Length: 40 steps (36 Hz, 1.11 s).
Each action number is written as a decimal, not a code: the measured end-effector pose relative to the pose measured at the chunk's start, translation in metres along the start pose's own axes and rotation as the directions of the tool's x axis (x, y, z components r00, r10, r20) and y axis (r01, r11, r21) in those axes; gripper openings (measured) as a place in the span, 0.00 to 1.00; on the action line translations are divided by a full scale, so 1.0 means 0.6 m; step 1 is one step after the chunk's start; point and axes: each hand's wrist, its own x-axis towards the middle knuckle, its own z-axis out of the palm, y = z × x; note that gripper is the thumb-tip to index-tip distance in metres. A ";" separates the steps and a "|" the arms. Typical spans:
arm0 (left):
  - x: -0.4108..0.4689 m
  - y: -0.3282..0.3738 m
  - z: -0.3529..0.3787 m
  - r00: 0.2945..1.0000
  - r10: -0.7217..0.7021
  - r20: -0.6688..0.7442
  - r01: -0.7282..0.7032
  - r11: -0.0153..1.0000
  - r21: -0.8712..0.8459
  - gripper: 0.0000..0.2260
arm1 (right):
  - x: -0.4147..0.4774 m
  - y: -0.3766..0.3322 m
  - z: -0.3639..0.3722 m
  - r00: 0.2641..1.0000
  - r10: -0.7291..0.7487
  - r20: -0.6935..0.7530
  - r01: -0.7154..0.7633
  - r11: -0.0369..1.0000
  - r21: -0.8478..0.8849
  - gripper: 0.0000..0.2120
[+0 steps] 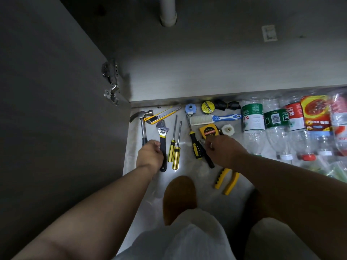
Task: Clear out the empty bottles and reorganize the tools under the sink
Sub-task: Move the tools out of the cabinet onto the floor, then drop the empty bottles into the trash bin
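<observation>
By the left edge of the floor [189, 164] a hammer [143, 128] is laid. Just beside it, the wrench [163, 132] is gripped at its handle by the left hand [150, 155]; it is judged heavy and stiff. A black screwdriver [210, 161] is pinched by the right hand [224, 151]. Empty bottles [253, 124] are crowded at the right edge.

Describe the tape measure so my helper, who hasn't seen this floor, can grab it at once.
Find the white drainpipe, then drop to the floor before the cabinet. Below the blue-handled brush, just beyond the right hand, lies the tape measure. It alone is a boxy yellow case with an orange label.
</observation>
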 end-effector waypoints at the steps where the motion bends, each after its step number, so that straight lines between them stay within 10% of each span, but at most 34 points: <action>1: 0.000 0.010 -0.001 0.999 0.030 -0.013 -0.030 0.999 0.016 0.10 | 0.000 0.000 -0.004 1.000 0.004 0.002 -0.004 1.000 0.000 0.06; 8: 0.002 0.121 -0.006 0.922 0.356 0.154 -0.379 0.911 0.163 0.07 | 0.000 0.009 -0.085 0.996 -0.087 0.020 0.089 0.981 -0.170 0.08; 20: -0.063 0.445 -0.008 0.524 0.761 0.383 -0.845 0.406 0.349 0.10 | -0.104 0.103 -0.349 0.981 0.015 -0.194 -0.070 0.957 -0.283 0.08; 33: -0.119 0.521 0.125 0.493 0.335 0.803 -0.868 0.259 0.424 0.13 | -0.205 0.289 -0.324 0.906 0.420 -0.059 -0.423 0.888 -0.180 0.12; 40: -0.095 0.488 0.172 0.483 0.253 0.839 -0.862 0.303 0.405 0.14 | -0.186 0.344 -0.250 0.744 0.624 -0.238 -0.646 0.763 -0.017 0.36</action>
